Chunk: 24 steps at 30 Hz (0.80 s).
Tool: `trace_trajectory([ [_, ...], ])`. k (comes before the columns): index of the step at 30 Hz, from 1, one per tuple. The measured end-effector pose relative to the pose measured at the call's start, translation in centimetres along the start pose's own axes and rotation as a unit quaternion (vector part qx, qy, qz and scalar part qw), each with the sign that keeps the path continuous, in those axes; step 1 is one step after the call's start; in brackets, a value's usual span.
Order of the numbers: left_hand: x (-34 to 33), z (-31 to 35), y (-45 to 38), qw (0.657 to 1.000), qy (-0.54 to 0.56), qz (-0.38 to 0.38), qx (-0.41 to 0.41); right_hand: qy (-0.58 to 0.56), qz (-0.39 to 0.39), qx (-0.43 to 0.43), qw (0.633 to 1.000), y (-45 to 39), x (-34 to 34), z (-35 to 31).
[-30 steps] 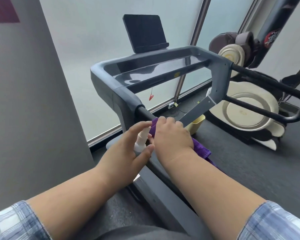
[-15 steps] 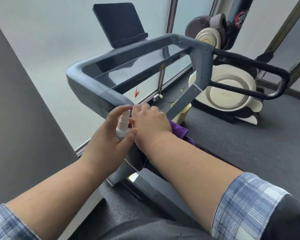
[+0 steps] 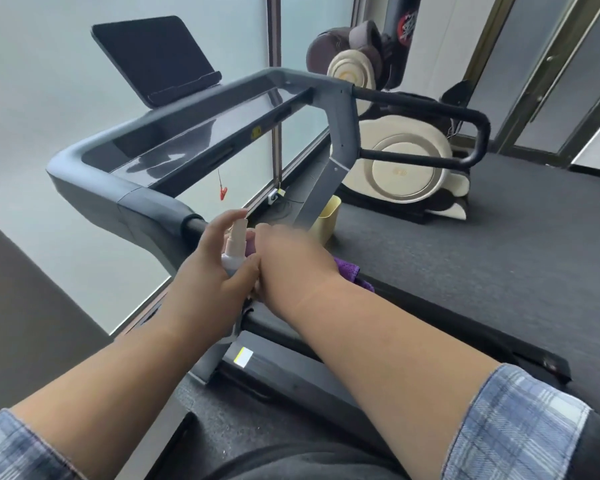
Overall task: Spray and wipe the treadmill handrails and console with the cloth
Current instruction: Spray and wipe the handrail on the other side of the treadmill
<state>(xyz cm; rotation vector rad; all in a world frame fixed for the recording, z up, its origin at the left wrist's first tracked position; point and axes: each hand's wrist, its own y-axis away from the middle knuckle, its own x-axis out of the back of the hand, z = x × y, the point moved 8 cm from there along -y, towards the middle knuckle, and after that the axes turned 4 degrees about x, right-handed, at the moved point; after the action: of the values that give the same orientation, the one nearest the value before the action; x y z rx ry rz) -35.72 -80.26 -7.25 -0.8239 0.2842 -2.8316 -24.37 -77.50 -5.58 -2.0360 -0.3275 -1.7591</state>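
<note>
My left hand [image 3: 212, 271] grips a small white spray bottle [image 3: 235, 249], index finger raised over its nozzle. Right beside it my right hand [image 3: 291, 258] presses a purple cloth [image 3: 349, 268] onto the treadmill's left handrail [image 3: 194, 226], whose black bar shows just beyond my fingers. Most of the cloth is hidden under the hand. The grey console frame [image 3: 174, 157] runs up and right, with a dark screen [image 3: 153, 57] standing above it. The right handrail [image 3: 430, 102] loops out black on the far side.
A yellow bin [image 3: 328, 216] stands on the floor behind the treadmill upright. A cream and brown exercise machine [image 3: 402, 168] sits at the back right. A red safety clip [image 3: 223, 192] dangles under the console. Frosted windows fill the left; the treadmill belt [image 3: 499, 271] lies to the right.
My view has swung left and up, so the treadmill sits more to the right. Both hands stay together on the left handrail; the right hand is blurred, sliding the cloth along the bar.
</note>
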Motion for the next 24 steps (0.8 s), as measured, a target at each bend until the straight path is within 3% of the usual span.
trace_trajectory([
  [7, -6.5, 4.5, 4.4, 0.996, -0.051, -0.067, -0.013, -0.03, -0.02, -0.013, 0.999, 7.6, 1.6, 6.3],
  [13, -12.2, 9.3, 8.9, 0.994, -0.081, -0.074, -0.028, -0.043, -0.022, -0.012, 0.999, 14.3, 3.5, 11.8],
  [18, -15.4, 12.2, 12.0, 0.991, -0.103, -0.079, -0.019, -0.06, 0.108, 0.027, 0.992, 19.6, 4.1, 14.8],
  [24, -18.9, 16.0, 15.5, 0.987, -0.116, -0.095, -0.064, -0.226, 0.255, 0.02, 0.94, 25.4, 1.8, 19.3],
])
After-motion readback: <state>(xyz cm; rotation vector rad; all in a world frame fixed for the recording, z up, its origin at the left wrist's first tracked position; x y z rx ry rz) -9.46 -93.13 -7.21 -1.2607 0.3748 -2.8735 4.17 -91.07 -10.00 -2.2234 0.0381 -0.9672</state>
